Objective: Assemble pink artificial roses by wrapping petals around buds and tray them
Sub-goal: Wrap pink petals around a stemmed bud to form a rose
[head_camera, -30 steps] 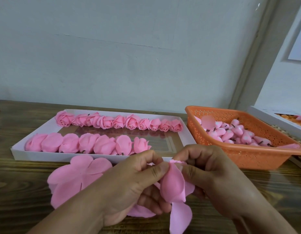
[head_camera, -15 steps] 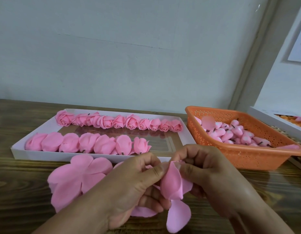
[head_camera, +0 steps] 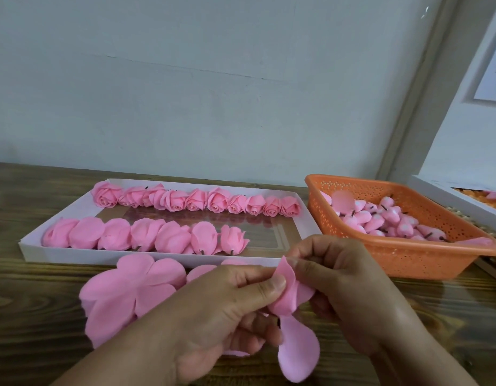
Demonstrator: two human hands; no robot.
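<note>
I see the left hand and right hand both pinching one pink petal piece, near centre above the table. One petal hangs loose below. Finished roses fill the white tray beyond; buds lie in the orange basket, far right.

Both hands pinching pink petals, prob. round a bud; tray w/ roses behind.

Soft, even daylight fills the scene; shadows stay faint; the tray floor shows mild glare; edges bow with wide-angle distortion; focus is fairly sharp.
</note>
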